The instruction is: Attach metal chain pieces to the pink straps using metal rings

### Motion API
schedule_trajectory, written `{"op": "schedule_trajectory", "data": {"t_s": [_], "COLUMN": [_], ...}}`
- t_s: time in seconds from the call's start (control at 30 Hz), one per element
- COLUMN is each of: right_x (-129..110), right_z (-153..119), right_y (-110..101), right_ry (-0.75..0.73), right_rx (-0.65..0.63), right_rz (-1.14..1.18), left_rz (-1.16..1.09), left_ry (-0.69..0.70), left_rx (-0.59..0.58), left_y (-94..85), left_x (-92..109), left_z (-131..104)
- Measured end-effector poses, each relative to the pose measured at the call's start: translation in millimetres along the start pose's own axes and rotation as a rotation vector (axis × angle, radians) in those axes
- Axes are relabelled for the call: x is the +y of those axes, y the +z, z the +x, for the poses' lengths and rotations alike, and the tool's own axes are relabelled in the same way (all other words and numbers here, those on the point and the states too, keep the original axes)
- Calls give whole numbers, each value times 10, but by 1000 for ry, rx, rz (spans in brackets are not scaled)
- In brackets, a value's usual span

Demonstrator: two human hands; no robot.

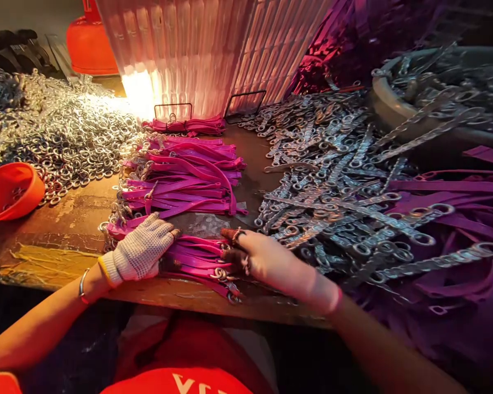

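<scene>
My left hand [142, 249], in a white dotted glove with a yellow cuff, lies over the near bundle of magenta straps [197, 249], its fingers bent and pressed together on them. At the bundle's right end is my right hand [271, 265], in a pale glove with dark fingertips, its fingers curled near the strap ends; what lies between them is too small to make out. Small metal rings [221, 274] hang at the near strap ends. Beyond my hands lies a larger pile of magenta straps [189, 175].
Metal chains [66, 131] heap at the left beside an orange bowl [35, 189]. Twisted metal pieces [324, 191] cover the right side, below a large basin [394, 101]. A ribbed translucent panel [181, 54] stands behind. Purple straps [456, 191] lie far right.
</scene>
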State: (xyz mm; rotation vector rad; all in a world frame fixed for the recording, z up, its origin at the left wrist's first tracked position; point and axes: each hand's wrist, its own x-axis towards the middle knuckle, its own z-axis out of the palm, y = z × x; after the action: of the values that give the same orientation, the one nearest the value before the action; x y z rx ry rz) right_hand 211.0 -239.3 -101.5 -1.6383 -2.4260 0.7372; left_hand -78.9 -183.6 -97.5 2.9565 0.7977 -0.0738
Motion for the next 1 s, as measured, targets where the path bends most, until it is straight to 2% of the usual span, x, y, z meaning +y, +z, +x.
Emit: {"op": "schedule_trajectory", "data": {"t_s": [0.17, 0.3, 0.4, 0.5, 0.6, 0.7, 0.77, 0.9, 1.0], "right_x": [-490, -672, -662, -587, -520, -513, -521, -436, -312], "right_z": [1, -22, -41, -18, 101, 240, 276, 223, 162], "right_y": [287, 434, 559, 607, 496, 352, 351, 607, 769], "right_ry": [-34, -83, -85, -98, -71, -73, -128, -216, -254], "right_rx": [116, 21, -16, 67, 94, 22, -7, 82, 201], "right_rz": [-242, -298, -315, -360, -386, -375, -379, -410, -413], "left_rz": [113, 153, 150, 149, 136, 143, 150, 78, -60], "left_ry": [-70, -105, -124, -129, -163, -270, -355, -452, -397], "left_rx": [-11, -42, -35, -30, -32, -66, -101, -119, -16], "left_y": [-137, -278, -299, -256, -189, -115, -75, -92, -223], "left_x": [5, -132, -210, -208, -123, -17, 24, 33, -38], "left_z": [-40, -162, -244, -322, -439, -574, -637, -682, -667]}}
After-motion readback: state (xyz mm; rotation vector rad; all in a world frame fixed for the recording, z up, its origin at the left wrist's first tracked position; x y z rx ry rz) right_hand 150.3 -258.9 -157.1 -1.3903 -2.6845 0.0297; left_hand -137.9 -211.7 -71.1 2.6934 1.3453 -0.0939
